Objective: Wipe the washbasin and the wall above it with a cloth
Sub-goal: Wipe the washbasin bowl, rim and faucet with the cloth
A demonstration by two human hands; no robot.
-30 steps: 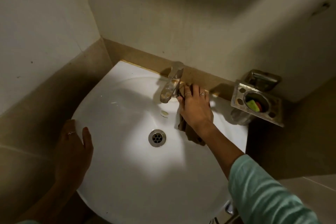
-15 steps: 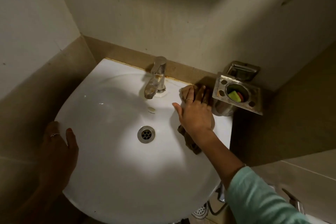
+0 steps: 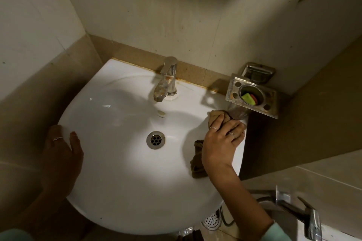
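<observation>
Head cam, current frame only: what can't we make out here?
- cloth: its middle lies hidden under the right hand, so its full extent is unknown.
- washbasin: its underside is hidden by the bowl itself.
- holder: the green and red items inside are partly hidden by its rim.
- left hand: in shadow on the basin's edge; finger detail unclear.
- metal fitting: cut off by the bottom edge.

No legible text (washbasin (image 3: 121, 182) mark too small).
</observation>
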